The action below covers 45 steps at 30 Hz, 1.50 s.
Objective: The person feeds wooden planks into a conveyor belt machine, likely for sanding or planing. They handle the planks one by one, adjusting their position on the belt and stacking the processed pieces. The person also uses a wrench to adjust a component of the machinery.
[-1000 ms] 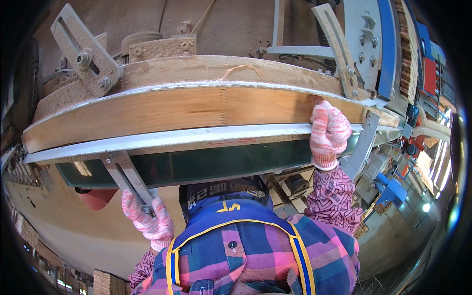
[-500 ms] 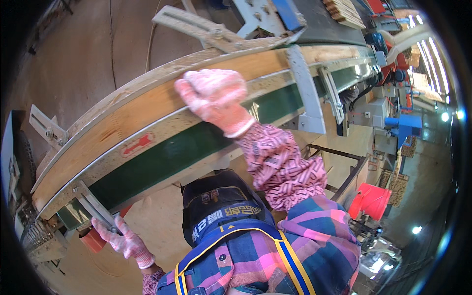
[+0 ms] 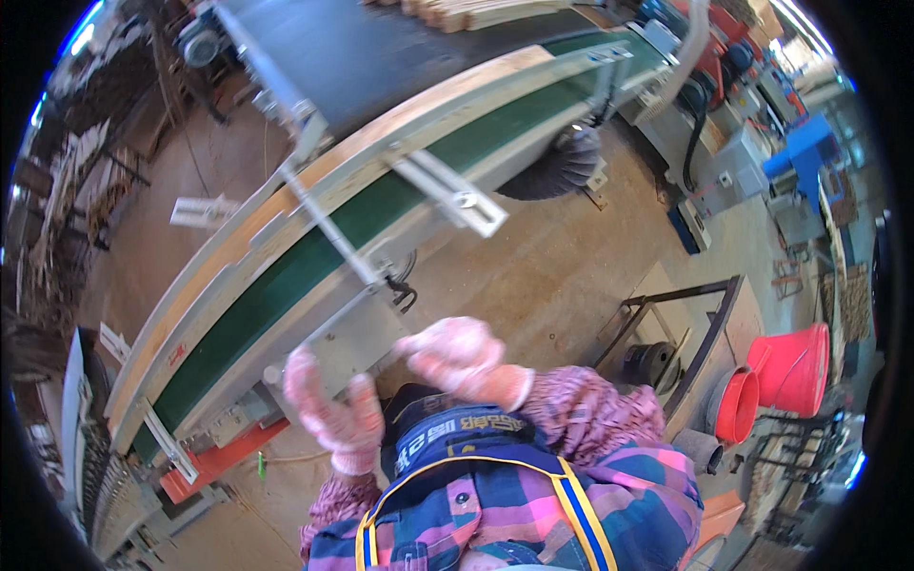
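Note:
Both my hands wear pink-and-white knit gloves and are off the conveyor, close in front of my apron. My left hand (image 3: pixel 335 411) is raised with its thumb and fingers apart, nothing in it. Beside it, my right hand (image 3: pixel 462 357) holds nothing that I can see; its thumb stands apart from the slightly blurred fingers. Beyond them, a long conveyor with a green belt (image 3: pixel 257 297) runs from lower left to upper right. A long wooden board (image 3: pixel 476 82) lies along its far side, behind a metal guide rail (image 3: pixel 205 319). Slotted metal brackets (image 3: pixel 447 195) cross the belt.
A dark belt table (image 3: pixel 381 62) bears a stack of wood strips (image 3: pixel 476 11) at the back. A black ribbed duct (image 3: pixel 562 164) hangs under the conveyor. On the right stand a dark metal frame (image 3: pixel 706 309), a red bucket (image 3: pixel 802 366) and a blue machine (image 3: pixel 807 157).
My right hand has left the wooden board and come back toward my body. My left hand has moved up and right, away from the bracket at the conveyor's near end. The view has shifted.

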{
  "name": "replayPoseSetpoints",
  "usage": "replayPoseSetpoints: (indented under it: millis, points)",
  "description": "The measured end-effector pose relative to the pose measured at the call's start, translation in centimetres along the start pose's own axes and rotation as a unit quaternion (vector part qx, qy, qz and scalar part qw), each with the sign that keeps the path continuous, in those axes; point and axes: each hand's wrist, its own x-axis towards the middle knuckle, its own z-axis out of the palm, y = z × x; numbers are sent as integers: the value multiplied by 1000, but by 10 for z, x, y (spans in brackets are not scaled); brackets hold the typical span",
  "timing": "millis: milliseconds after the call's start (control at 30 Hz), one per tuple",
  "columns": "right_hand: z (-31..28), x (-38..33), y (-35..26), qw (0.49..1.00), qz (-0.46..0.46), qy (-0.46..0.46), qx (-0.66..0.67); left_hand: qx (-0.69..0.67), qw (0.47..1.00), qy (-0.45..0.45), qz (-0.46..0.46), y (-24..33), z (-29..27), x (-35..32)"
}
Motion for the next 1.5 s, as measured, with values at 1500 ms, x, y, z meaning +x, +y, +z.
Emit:
replayPoseSetpoints:
  millis: [1500]
  points:
    - [-426,409,518,718,254,-622,180,80,896,296,-321,283,658,289]
